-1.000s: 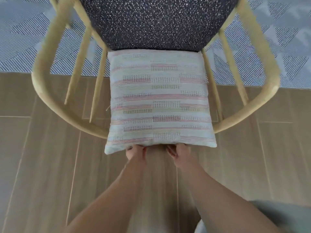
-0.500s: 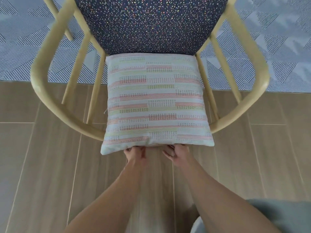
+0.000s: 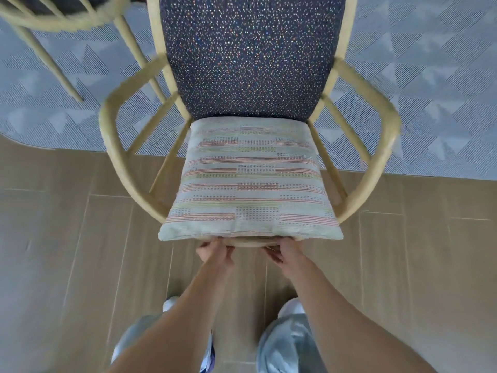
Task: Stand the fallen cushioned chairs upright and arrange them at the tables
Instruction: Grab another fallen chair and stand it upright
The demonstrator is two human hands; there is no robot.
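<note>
In the head view, the wooden chair (image 3: 382, 146) stood with its striped cushion (image 3: 250, 184) against the speckled backrest (image 3: 250, 57), straddling the edge of the grey rug (image 3: 430, 90). Just below the cushion's near edge, the left hand (image 3: 215, 253) and right hand (image 3: 285, 251) curled round the seat's front rail. A second chair (image 3: 67, 20) stood beyond the first, to its left.

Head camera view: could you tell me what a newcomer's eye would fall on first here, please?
First the striped cushion, lying mid-frame on the seat of a pale wooden armchair, below its dark speckled backrest. Next the left hand and right hand, gripping the seat's front edge just under the cushion. The chair straddles the border between the patterned grey rug and the wood-look floor; part of a second chair shows top left.
</note>
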